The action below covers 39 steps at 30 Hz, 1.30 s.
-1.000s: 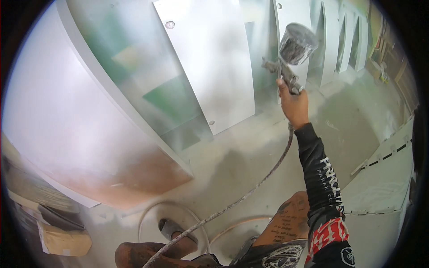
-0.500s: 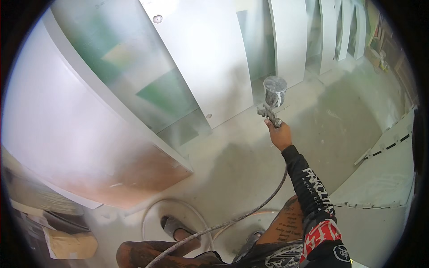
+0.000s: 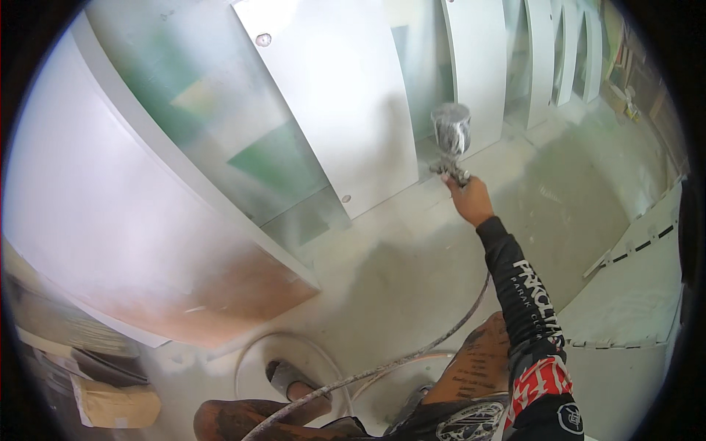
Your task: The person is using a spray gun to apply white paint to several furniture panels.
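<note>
My right hand point(image 3: 473, 200) is wrapped round the handle of a spray gun point(image 3: 450, 170), its arm stretched forward in a black sleeve. On top of the gun sits a paint-smeared cup point(image 3: 451, 128), slightly blurred. A whitish air hose point(image 3: 412, 360) hangs from below my right hand and runs back across my legs. Ahead of the gun a white panel point(image 3: 338, 110) leans against the wall. Nearer on the left stands a large curved panel point(image 3: 147, 198), white on most of its face and bare reddish brown toward its lower end. My left hand is out of the picture.
More narrow white panels point(image 3: 478, 73) lean along the wall toward the far right. Paper or sheeting point(image 3: 632, 272) covers the right side. A brown paper package point(image 3: 114, 403) lies at lower left. The hose loops on the dusty floor point(image 3: 390, 272) around my foot.
My right hand and the spray gun have moved slightly forward and a little to the right. The hose has shifted along with them.
</note>
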Motion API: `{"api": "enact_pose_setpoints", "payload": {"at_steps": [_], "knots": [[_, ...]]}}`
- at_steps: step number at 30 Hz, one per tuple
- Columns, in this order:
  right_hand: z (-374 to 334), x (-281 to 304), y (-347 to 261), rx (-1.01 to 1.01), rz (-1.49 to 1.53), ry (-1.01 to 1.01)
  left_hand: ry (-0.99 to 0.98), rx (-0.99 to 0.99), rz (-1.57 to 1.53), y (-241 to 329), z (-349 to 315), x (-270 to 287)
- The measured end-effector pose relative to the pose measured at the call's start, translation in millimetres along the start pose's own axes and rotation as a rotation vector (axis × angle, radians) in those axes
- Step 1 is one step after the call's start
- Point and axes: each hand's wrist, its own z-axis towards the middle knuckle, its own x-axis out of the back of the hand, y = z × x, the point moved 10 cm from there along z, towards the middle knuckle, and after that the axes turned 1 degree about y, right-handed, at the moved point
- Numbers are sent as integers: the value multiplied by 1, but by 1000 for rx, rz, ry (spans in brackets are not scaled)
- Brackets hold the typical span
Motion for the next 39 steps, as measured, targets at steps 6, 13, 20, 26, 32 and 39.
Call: {"api": "enact_pose_setpoints", "payload": {"at_steps": [6, 13, 20, 26, 32, 39], "knots": [[33, 54, -92, 122, 183, 107, 38, 5, -18, -17, 1, -13], [51, 99, -173, 185, 221, 224, 59, 16, -29, -35, -16, -29], [50, 120, -231, 278, 342, 365, 98, 19, -87, -51, -30, -40], [49, 122, -200, 322, 470, 453, 96, 48, -80, -49, -26, -29], [34, 85, -107, 97, 490, 325, 80, 6, -43, -27, -11, -11], [-1, 36, -11, -134, 323, 155, 3, -37, 1, -4, 4, -7]]}}
